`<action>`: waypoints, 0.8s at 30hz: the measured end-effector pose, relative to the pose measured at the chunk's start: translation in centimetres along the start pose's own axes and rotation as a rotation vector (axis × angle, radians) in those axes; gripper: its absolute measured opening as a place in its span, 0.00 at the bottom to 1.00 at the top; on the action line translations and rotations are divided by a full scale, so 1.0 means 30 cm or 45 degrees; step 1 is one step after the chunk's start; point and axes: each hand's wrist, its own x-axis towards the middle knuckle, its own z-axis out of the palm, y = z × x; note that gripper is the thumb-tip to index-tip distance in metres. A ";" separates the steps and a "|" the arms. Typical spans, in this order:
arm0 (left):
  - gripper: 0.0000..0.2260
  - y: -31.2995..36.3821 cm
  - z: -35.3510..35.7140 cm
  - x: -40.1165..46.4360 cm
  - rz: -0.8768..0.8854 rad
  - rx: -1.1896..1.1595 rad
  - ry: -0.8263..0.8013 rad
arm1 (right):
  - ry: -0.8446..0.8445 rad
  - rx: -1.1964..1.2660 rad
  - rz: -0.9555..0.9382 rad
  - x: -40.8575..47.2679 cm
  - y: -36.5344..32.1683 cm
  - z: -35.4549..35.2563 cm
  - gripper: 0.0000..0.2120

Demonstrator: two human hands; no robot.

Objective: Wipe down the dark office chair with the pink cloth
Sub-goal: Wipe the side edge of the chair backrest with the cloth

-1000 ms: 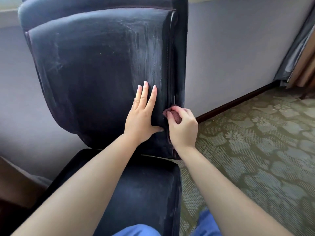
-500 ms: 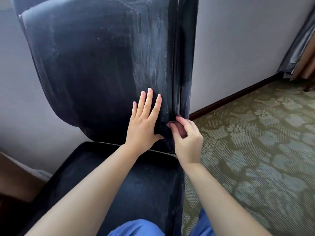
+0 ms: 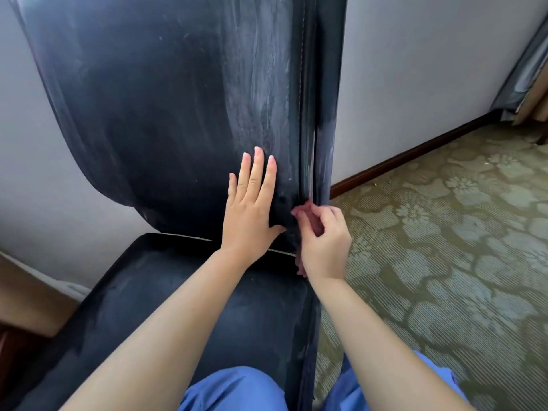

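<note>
The dark office chair fills the left and middle of the view, its backrest streaked with pale wipe marks near the right seam. My left hand lies flat on the lower backrest, fingers together and pointing up. My right hand is closed on the bunched pink cloth and presses it into the vertical seam at the backrest's lower right edge. Most of the cloth is hidden in my fist; a bit shows below the wrist. The seat lies beneath my forearms.
A grey wall stands behind the chair, with a dark baseboard along the patterned green carpet on the right. Curtains hang at the far right. A brown piece of furniture is at the left. My blue trouser legs are at the bottom.
My right hand with the cloth has slid down the backrest's right seam toward the seat. The left hand stays flat on the backrest, and the view has tilted down.
</note>
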 end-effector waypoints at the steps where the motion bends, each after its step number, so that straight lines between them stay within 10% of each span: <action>1: 0.58 0.003 0.002 -0.002 -0.011 0.003 -0.005 | -0.038 -0.002 0.041 -0.016 0.015 -0.004 0.04; 24: 0.58 -0.003 -0.048 -0.023 -0.026 0.005 -0.063 | 0.097 -0.071 -0.250 0.112 -0.118 0.014 0.06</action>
